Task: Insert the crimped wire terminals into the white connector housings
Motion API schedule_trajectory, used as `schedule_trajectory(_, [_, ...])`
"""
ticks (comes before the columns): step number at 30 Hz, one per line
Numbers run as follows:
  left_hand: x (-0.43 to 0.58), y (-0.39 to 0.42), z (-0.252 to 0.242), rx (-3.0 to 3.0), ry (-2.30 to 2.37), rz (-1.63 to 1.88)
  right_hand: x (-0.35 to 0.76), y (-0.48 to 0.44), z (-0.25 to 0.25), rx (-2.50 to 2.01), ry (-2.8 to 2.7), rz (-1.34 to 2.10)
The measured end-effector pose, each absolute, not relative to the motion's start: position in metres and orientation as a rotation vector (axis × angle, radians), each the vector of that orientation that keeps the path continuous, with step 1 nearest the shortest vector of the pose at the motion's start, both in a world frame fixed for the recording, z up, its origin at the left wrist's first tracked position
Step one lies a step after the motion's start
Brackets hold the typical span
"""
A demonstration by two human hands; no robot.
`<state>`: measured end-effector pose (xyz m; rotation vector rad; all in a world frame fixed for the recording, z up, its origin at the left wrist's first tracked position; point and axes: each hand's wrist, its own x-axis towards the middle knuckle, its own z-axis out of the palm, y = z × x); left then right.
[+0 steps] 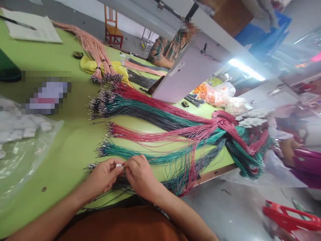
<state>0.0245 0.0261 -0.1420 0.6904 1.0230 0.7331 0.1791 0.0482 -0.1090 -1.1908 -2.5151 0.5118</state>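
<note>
My left hand (104, 174) pinches a small white connector (118, 165) between thumb and index finger. Close beside it, my right hand (139, 172) is closed, its fingertips at the connector's right end; what they grip is too small to make out. Green wires (130, 152) with metal tips lie just beyond both hands, and a bundle of red wires (130, 132) lies farther back. Dark wires (115, 184) run beneath my hands. A thick bundle of red, green and dark wires (150, 110) stretches across the table toward the right.
A plastic bag of white connectors (27, 130) and a blurred phone (48, 97) are on the left of the green table (72, 140). Pink wires (87, 40) rest on yellow cloth (87, 65). Behind a panel (185, 73) sits a person in plaid (163, 50).
</note>
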Motion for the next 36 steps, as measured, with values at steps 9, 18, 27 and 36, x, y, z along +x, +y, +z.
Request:
schedule_trajectory(9, [-0.002, 0.037, -0.117, 0.056, 0.768, 0.996, 0.274, 0.051, -0.063, -0.925, -1.905, 2.297])
schedule_trajectory(18, [0.001, 0.043, -0.11, -0.16, 0.893, 1.092, 0.238, 0.031, -0.087, -1.49, -2.599, 1.064])
schedule_trajectory(27, [-0.013, 0.043, -0.114, 0.151, 0.867, 1.229, 0.227, 0.032, -0.108, -1.313, -2.659, 0.623])
schedule_trajectory(36, [-0.003, 0.043, -0.105, 0.187, 0.892, 1.268, 0.248, 0.027, -0.037, -0.931, -2.204, 1.611])
